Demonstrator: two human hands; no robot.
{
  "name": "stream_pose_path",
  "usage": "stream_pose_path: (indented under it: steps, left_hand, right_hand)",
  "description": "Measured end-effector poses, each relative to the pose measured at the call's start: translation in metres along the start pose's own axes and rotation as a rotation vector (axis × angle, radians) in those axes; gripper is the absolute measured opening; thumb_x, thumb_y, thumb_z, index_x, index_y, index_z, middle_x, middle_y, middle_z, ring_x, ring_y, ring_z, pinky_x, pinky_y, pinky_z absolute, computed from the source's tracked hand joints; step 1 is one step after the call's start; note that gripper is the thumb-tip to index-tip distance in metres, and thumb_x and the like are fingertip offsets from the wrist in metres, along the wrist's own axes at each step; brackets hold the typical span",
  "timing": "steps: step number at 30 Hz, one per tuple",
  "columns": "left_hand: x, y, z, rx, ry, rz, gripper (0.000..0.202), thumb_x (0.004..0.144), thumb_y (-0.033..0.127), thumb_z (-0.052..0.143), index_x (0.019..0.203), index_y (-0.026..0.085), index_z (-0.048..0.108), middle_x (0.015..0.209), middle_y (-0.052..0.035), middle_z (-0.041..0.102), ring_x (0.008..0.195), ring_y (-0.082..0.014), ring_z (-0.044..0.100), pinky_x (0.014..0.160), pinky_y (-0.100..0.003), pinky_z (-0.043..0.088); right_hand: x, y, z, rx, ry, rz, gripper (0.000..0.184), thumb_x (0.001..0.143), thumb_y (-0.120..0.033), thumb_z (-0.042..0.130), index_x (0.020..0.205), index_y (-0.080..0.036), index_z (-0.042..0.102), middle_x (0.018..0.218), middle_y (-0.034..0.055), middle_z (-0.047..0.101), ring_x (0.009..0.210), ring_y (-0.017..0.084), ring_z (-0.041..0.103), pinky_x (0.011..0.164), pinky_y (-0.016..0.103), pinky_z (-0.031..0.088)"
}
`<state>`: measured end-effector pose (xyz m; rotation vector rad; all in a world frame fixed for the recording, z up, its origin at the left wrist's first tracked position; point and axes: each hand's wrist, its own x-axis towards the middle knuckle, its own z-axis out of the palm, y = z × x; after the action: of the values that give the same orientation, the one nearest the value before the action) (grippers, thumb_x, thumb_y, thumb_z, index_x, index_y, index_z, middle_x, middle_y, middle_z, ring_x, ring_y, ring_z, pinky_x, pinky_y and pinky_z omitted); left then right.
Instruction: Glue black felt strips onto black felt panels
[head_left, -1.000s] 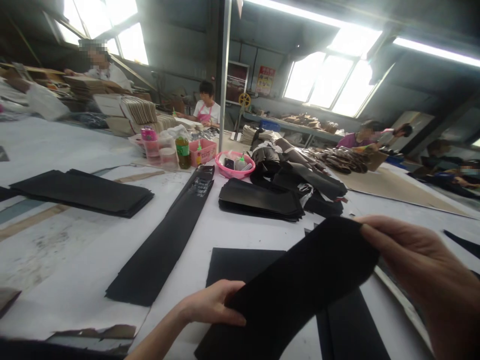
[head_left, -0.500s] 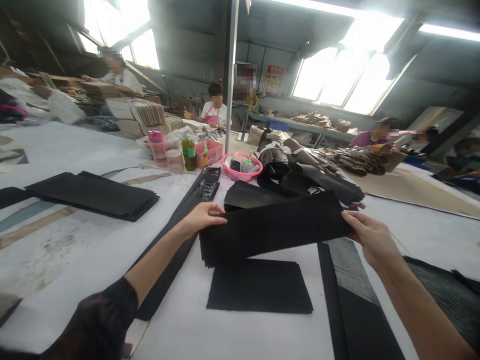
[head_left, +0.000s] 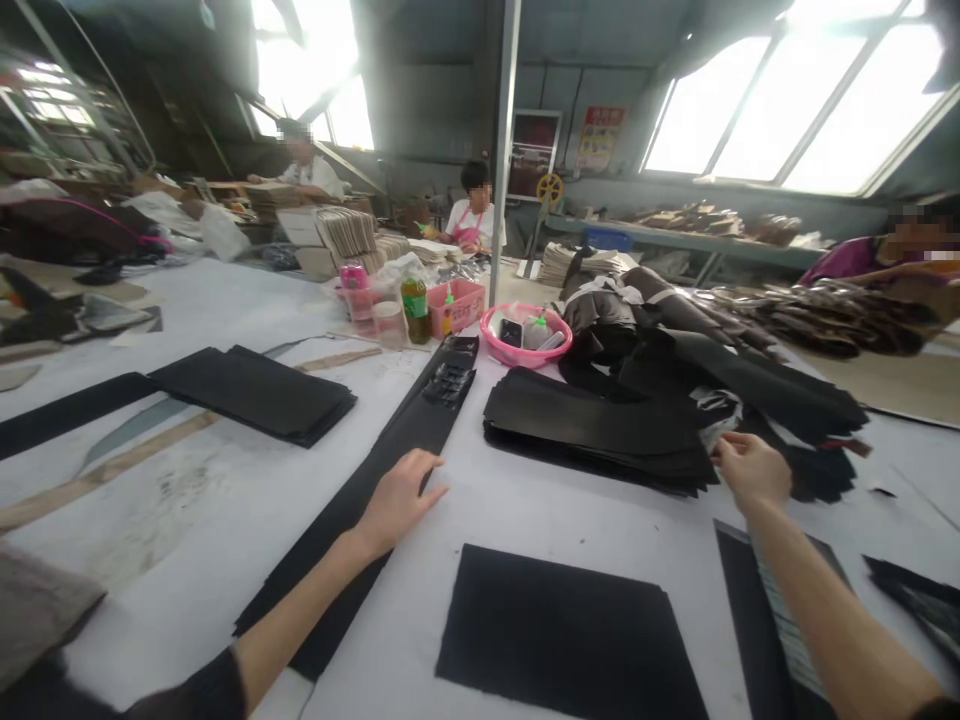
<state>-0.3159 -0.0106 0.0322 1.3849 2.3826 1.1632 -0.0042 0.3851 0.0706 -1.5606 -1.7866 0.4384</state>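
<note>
My left hand [head_left: 401, 500] hovers over a long black strip [head_left: 397, 425], thumb and fingers apart with nothing between them. At the right end of a stack of black sheets [head_left: 585, 420], my right hand [head_left: 756, 470] has its fingers curled together. Its fingertips are close to the stack's corner; whether they pinch anything is hidden. Nearer to me, a flat black rectangular piece [head_left: 562, 630] lies by itself on the white table [head_left: 375, 620].
Another black stack [head_left: 262, 390] lies at left. Behind the strip stand a pink basket [head_left: 525, 350], a green bottle [head_left: 415, 310] and a pink box [head_left: 457, 305]. Dark material rolls [head_left: 675, 330] are piled at back right. Co-workers sit beyond the table.
The black sheets held between both hands now lie on the stack behind. My left hand has come away from them; my right hand stays near their right end. The view has shifted right-to-left.
</note>
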Motion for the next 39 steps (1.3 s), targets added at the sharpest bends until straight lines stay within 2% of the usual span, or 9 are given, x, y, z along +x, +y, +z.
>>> stream_pose_path:
  steps: [5, 8, 12, 16, 20, 24, 30, 37, 39]
  left_hand:
    - [-0.127, -0.053, -0.041, 0.442, -0.088, -0.089, 0.061, 0.074, 0.043, 0.067, 0.129, 0.025, 0.049, 0.135, -0.0092, 0.045, 0.129, -0.0309, 0.039, 0.103, -0.046, 0.041]
    - [-0.172, -0.072, -0.054, 0.589, -0.025, -0.215, 0.075, 0.066, 0.051, 0.070, 0.130, 0.016, 0.050, 0.134, -0.0161, 0.045, 0.126, -0.0357, 0.041, 0.099, -0.048, 0.043]
    - [-0.195, -0.069, -0.063, 0.588, 0.084, -0.264, 0.059, 0.076, 0.049, 0.061, 0.124, 0.017, 0.054, 0.119, -0.0133, 0.059, 0.111, -0.0316, 0.055, 0.094, -0.043, 0.045]
    - [-0.196, -0.050, -0.073, 0.526, 0.085, -0.359, 0.029, 0.090, 0.037, 0.042, 0.107, 0.025, 0.062, 0.100, -0.0046, 0.070, 0.087, -0.0236, 0.066, 0.077, -0.032, 0.048]
    - [-0.196, -0.034, -0.083, 0.397, 0.034, -0.486, 0.030, 0.093, 0.039, 0.035, 0.110, 0.028, 0.057, 0.071, 0.0023, 0.067, 0.064, -0.0183, 0.065, 0.059, -0.025, 0.042]
    - [-0.195, -0.036, -0.083, 0.433, 0.189, -0.480, 0.037, 0.091, 0.045, 0.039, 0.119, 0.022, 0.047, 0.074, 0.0012, 0.063, 0.065, -0.0180, 0.062, 0.057, -0.024, 0.039]
    - [-0.189, -0.055, -0.079, 0.436, 0.145, -0.494, 0.031, 0.089, 0.043, 0.044, 0.067, 0.022, 0.046, 0.060, 0.0005, 0.054, 0.058, -0.0192, 0.057, 0.054, -0.026, 0.033]
    - [-0.180, -0.029, -0.078, -0.887, 0.175, -0.717, 0.039, 0.079, 0.054, 0.061, 0.074, 0.022, 0.040, 0.054, 0.0090, 0.043, 0.038, -0.0063, 0.037, 0.036, -0.016, 0.022]
    - [-0.176, -0.017, -0.074, -1.158, 0.149, -0.713, 0.039, 0.077, 0.050, 0.067, 0.076, 0.021, 0.040, 0.056, 0.0096, 0.044, 0.038, -0.0045, 0.037, 0.035, -0.015, 0.023]
  right_hand:
    - [-0.059, -0.003, -0.012, -0.114, 0.010, -0.177, 0.033, 0.081, -0.034, 0.048, 0.106, -0.019, 0.063, 0.103, 0.0131, 0.063, 0.089, 0.028, 0.059, 0.075, 0.039, 0.042]
    - [-0.142, -0.022, -0.003, -0.011, -0.326, -0.433, 0.028, 0.084, -0.039, 0.050, 0.101, -0.022, 0.063, 0.096, 0.0051, 0.065, 0.075, 0.021, 0.062, 0.069, 0.033, 0.047]
    - [-0.273, -0.065, 0.013, 0.136, -0.672, -0.752, 0.018, 0.091, -0.027, 0.047, 0.101, -0.025, 0.061, 0.103, 0.0037, 0.063, 0.088, 0.019, 0.063, 0.077, 0.032, 0.051]
    - [-0.375, -0.110, 0.025, 0.165, -0.749, -0.991, 0.032, 0.079, -0.006, 0.062, 0.105, -0.025, 0.061, 0.106, 0.0041, 0.063, 0.093, 0.022, 0.060, 0.079, 0.036, 0.052]
    - [-0.437, -0.138, 0.042, 0.216, -0.731, -1.078, 0.066, 0.062, -0.018, 0.084, 0.120, -0.024, 0.054, 0.120, 0.0069, 0.057, 0.107, 0.025, 0.055, 0.089, 0.040, 0.049]
    - [-0.472, -0.152, 0.069, 0.174, -0.673, -1.092, 0.072, 0.061, -0.031, 0.085, 0.124, -0.019, 0.051, 0.123, 0.0103, 0.055, 0.115, 0.028, 0.049, 0.099, 0.046, 0.041]
    - [-0.486, -0.163, 0.086, 0.049, -0.627, -1.048, 0.026, 0.075, -0.020, 0.074, 0.096, -0.017, 0.060, 0.101, 0.0074, 0.061, 0.097, 0.024, 0.056, 0.081, 0.038, 0.049]
    - [-0.476, -0.166, 0.077, 0.167, -0.564, -0.993, 0.054, 0.076, -0.031, 0.074, 0.123, -0.019, 0.051, 0.110, 0.0107, 0.061, 0.095, 0.026, 0.059, 0.082, 0.042, 0.049]
    - [-0.470, -0.165, 0.075, 0.239, -0.532, -0.937, 0.036, 0.083, -0.022, 0.063, 0.119, -0.020, 0.055, 0.110, 0.0101, 0.062, 0.097, 0.025, 0.059, 0.083, 0.040, 0.048]
